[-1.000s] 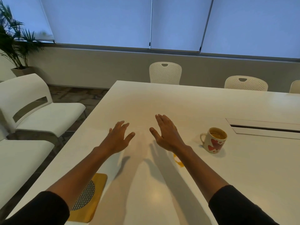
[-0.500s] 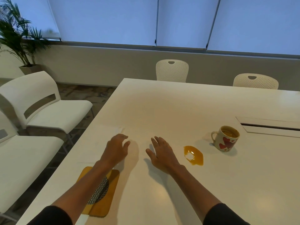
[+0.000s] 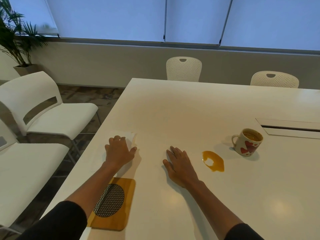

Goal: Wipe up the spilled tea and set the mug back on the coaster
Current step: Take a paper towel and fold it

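Head-worn view, forward-down, close over table (image 3: 199,108)

Left hand (image 3: 119,151) covers most of the white napkin (image 3: 129,135); grip unclear. Left forearm hides part of the coaster (image 3: 112,203). Potted plant (image 3: 15,38) cut off at left edge.

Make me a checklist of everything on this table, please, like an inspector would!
Surface: white table, wet only at the spill.
Job's things: tea puddle unwiped; heart mug upright, right of the puddle, tea inside; wooden coaster near the front edge, bare; white napkin under the left hand.
Clutter: nothing seen.
Hands: left hand rests on the napkin, fingers bent; right hand flat on the table.
Cables: nothing seen; a closed cable hatch.
Surroundings: white chairs, potted plant, blinds down.
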Available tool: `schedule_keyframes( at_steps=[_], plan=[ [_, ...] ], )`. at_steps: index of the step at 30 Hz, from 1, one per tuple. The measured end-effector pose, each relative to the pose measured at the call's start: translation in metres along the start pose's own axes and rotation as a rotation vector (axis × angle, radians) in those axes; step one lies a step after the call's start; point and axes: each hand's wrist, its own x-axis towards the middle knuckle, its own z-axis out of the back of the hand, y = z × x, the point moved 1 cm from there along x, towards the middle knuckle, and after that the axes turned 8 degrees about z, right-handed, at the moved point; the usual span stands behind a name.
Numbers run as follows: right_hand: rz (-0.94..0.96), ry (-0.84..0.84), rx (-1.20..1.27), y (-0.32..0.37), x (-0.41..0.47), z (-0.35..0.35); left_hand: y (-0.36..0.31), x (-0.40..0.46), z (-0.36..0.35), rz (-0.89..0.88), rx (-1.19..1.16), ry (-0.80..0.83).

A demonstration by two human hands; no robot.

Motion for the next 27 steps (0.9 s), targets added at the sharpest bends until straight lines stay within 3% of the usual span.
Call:
schedule_keyframes(
  at_steps=[12, 18, 27],
  plan=[
    [0.002, -0.009, -0.05, 0.001, 0.0, 0.0, -0.017, 0.004, 0.006, 0.031, -0.173, -0.117],
    [-0.007, -0.013, -0.04, 0.003, -0.001, 0.001, -0.015, 0.01, 0.01, 0.06, -0.294, -0.063],
    [-0.007, -0.004, -0.06, 0.003, 0.0, 0.0, -0.021, 0.008, 0.048, 0.124, -0.437, -0.117]
  ],
)
